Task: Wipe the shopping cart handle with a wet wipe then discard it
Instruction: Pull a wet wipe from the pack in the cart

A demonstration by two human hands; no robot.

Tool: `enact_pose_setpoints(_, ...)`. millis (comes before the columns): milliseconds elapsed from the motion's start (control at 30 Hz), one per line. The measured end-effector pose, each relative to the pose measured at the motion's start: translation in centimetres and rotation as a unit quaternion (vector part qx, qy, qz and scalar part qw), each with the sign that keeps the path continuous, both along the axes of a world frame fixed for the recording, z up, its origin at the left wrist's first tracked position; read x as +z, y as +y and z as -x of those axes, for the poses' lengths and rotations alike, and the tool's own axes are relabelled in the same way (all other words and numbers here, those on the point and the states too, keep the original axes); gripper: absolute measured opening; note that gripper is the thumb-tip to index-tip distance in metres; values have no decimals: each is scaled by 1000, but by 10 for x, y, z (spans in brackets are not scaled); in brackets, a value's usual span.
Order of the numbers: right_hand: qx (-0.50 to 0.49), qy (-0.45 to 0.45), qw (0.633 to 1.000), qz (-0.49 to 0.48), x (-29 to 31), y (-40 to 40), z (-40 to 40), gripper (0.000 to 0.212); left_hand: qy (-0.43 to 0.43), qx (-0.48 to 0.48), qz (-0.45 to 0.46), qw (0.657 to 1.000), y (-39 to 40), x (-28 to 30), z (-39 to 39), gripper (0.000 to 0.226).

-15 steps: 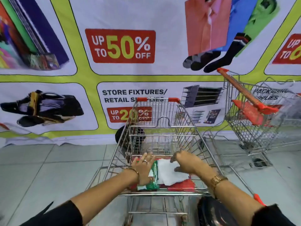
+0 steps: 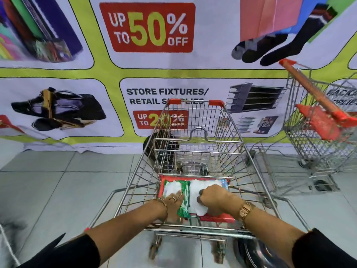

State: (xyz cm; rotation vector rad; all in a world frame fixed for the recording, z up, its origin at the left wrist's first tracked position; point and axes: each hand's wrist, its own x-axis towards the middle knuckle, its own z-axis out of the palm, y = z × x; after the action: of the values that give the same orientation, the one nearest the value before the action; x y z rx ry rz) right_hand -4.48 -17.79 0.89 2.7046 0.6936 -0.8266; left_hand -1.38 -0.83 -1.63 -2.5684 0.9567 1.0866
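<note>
Fingers (image 2: 201, 196) atop white wet wipe (image 2: 195, 198)

Bright, even light; soft shadows, wide-angle bending at edges, slight blur.

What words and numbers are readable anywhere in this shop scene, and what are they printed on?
"UP TO 50% OFF": red panel on the wall banner.
"STORE FIXTURES/ RETAIL S...LIES": banner, middle hidden by the shopping cart.
"UP TO 2..% OFF": smaller red panel, second digit hidden by cart wires.
"PACK... ...PLIES": banner at right, blurred and partly hidden.
Green wipes pack: print too blurred to read.
</note>
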Motion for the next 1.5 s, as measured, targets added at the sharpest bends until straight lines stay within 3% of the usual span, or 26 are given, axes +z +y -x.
enact_pose_setpoints(167,-67,0,996,-51,4,0,-2,19,30,-16,11,999,-3,19,-1,77)
enact_pose_setpoints(433,-197,-56,968,-143,16,-7,-4,21,84,20,28,996,-6,27,-16,70)
enact_pose_setpoints(633,-352,-34,887,-298,29,-25,-9,7,82,66,71,992,-4,40,-23,59)
enact_pose_setpoints(767,-414,-9,820,-396,46,-35,-9,7,38,111,167,979,-2,50,-29,48)
enact_pose_setpoints(900,-445,2,761,-472,73,-38,-10,17,2,203,314,928,-3,66,-33,32)
enact_pose_setpoints(1033,-476,-15,699,-533,104,-35,-9,10,64,291,440,847,-5,90,-34,26)
enact_pose_setpoints(1200,-502,-63,616,-604,141,-12,-6,7,115,316,538,773,-7,128,-30,20)
enact_pose_setpoints(1500,-499,-91,571,-645,190,48,13,10,89,373,593,708,16,181,-19,23)
